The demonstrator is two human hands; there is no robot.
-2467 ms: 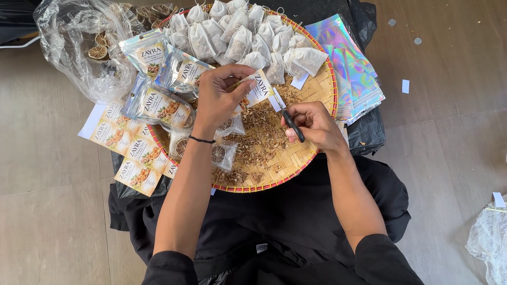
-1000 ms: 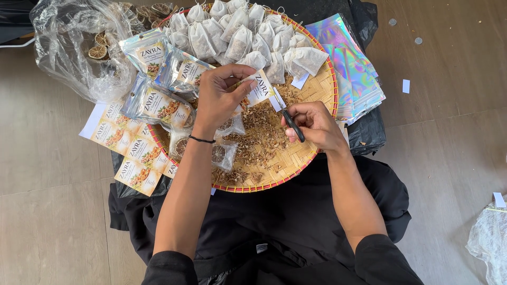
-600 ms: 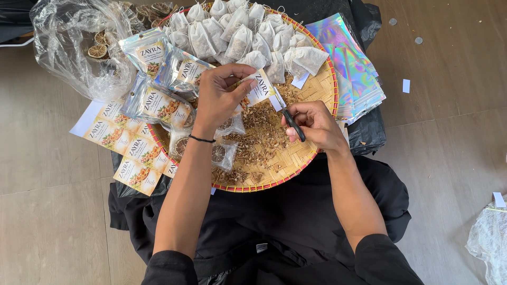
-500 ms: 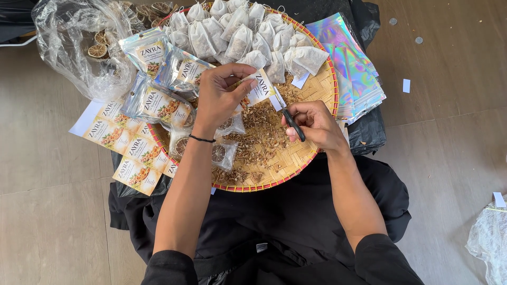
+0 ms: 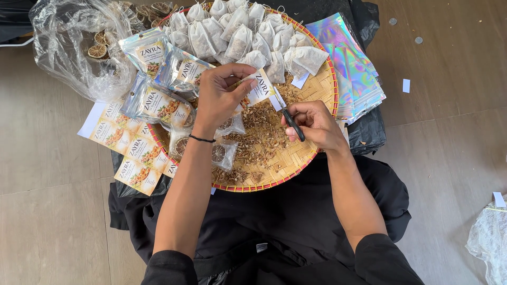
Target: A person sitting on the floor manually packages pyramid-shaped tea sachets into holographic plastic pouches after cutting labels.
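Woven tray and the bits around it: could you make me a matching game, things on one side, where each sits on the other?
Things:
1. scissors
2. tea bags
3. shiny pouches
4. printed labels

Places:
A. heaped at the far side of the tray
B. on the floor left of the tray
C. in the right hand
D. stacked just off the tray's right edge

Pairs: 1-C, 2-A, 3-D, 4-B
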